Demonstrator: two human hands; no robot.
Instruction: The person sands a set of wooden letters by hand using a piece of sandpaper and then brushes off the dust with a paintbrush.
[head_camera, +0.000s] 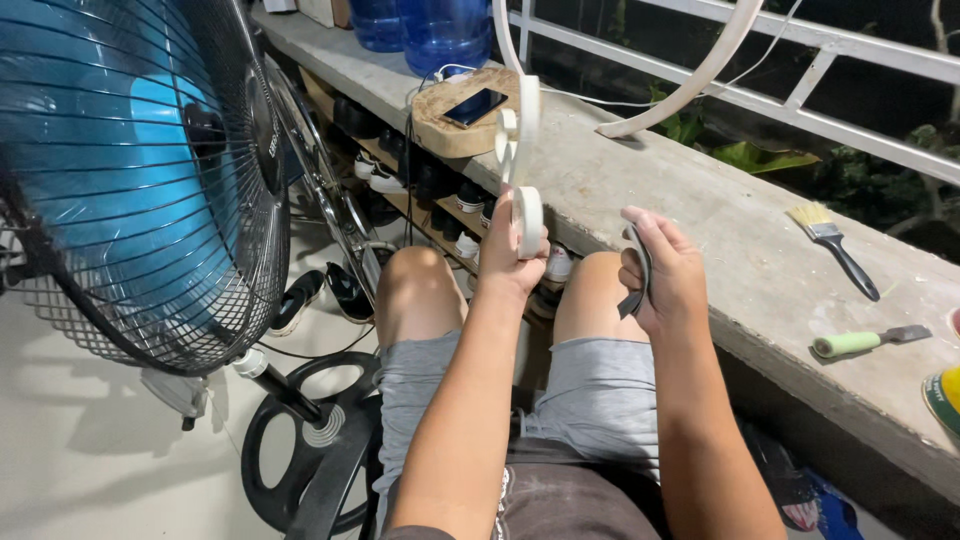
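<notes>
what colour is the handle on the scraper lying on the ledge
Light green; the scraper shows in the head view, right of the right hand.

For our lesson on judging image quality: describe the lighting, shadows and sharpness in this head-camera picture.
Head view: artificial light, darkness beyond the railing; the fan casts soft shadows on the floor; wide-angle bending shows at the edges; the left hand, right hand and paintbrush look reasonably sharp.

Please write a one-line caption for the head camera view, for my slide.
Seated by a concrete ledge, the left hand holds a white looped piece and the right hand a dark curved strip.
</notes>
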